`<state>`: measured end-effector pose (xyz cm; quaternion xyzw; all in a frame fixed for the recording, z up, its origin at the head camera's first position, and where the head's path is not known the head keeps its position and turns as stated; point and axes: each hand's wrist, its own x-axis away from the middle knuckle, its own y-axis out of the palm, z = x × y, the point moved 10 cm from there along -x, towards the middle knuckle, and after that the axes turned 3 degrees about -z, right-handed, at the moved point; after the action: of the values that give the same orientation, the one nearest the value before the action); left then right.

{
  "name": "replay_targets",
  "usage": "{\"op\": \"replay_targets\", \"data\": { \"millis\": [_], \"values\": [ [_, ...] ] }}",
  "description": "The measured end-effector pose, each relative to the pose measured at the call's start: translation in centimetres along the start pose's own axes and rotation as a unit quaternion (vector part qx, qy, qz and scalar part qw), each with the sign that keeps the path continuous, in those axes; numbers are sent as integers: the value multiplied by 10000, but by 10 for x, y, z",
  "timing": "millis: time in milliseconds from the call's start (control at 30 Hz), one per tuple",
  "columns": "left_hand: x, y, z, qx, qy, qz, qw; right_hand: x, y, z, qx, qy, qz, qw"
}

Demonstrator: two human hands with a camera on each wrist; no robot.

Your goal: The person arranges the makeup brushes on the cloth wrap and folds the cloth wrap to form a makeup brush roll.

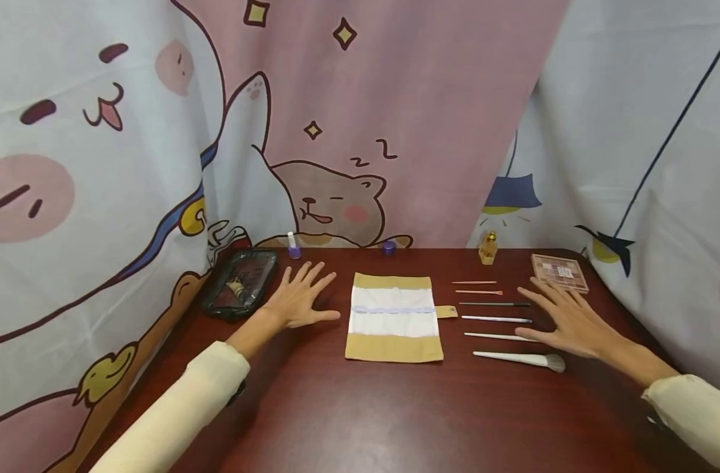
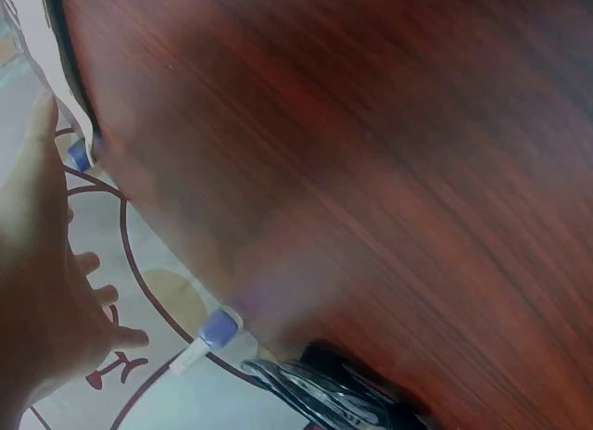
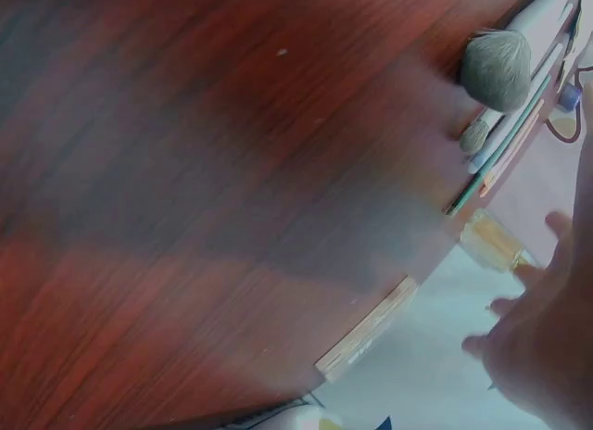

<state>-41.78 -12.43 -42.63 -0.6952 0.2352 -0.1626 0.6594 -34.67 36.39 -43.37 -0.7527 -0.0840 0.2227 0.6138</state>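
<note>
Pink and pale cartoon-printed fabric [image 1: 431,118] rises behind a dark reddish-brown desk [image 1: 389,420]. Near the middle of this desk lies the tan-and-white cloth wrap [image 1: 394,322], spread flat, its short snap strap [image 1: 446,311] reaching right. Just beside it, six slender tools [image 1: 497,319] lie in a row, one below another; the nearest is a thick white brush [image 1: 516,358] with fluffy grey bristles pointing right. To the left of the wrap, my left hand [image 1: 301,299] has its fingers spread, gripping nothing. My right hand [image 1: 573,322], equally splayed and free, is near the right ends of the tools; I cannot tell whether its fingertips touch anything. Beyond it sits a clear-lidded palette [image 1: 561,272]. Along the back stand a gold bottle [image 1: 487,249], a small purple jar [image 1: 388,247] and a white-capped purple bottle [image 1: 293,247]; at far left, a black-rimmed case [image 1: 240,286].
</note>
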Motion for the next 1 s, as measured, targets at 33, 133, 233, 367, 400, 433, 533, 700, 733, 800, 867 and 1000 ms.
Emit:
{"op": "replay_targets", "data": {
  "millis": [33, 133, 233, 367, 400, 433, 533, 700, 733, 800, 867, 1000],
  "values": [
    [-1, 0, 3, 15, 47, -32, 10000, 1, -1, -1, -81, -66, 7, 9999],
    [-5, 4, 9, 134, 130, -205, 9996, 6, -1, -3, -383, -199, -104, 9990],
    [-8, 10, 14, 278, 152, -419, 9986, 10, 1, -4, -643, -215, -254, 9974],
    [-12, 16, 19, 546, 156, -635, 9964, 13, 0, -7, -781, -338, -279, 9960],
    [-13, 18, 20, 623, 159, -667, 9957, 13, -2, -9, -746, -405, -234, 9961],
    [-14, 19, 22, 697, 176, -683, 9951, 13, -3, -11, -708, -466, -189, 9962],
    [-16, 21, 25, 903, 244, -705, 9931, 12, -6, -16, -553, -533, -127, 9970],
    [-18, 28, 29, 1007, 274, -845, 9909, 12, -8, -23, -570, -776, -98, 9953],
    [-18, 30, 30, 1011, 258, -888, 9906, 13, -8, -25, -636, -891, -93, 9940],
    [-19, 34, 30, 1022, 218, -973, 9898, 14, -8, -28, -805, -1121, -77, 9904],
    [-19, 37, 31, 1056, 166, -1061, 9886, 15, -7, -30, -966, -1275, -117, 9871],
    [-20, 43, 31, 1146, 89, -1209, 9860, 18, -2, -30, -1212, -1339, -383, 9828]
  ]
}}
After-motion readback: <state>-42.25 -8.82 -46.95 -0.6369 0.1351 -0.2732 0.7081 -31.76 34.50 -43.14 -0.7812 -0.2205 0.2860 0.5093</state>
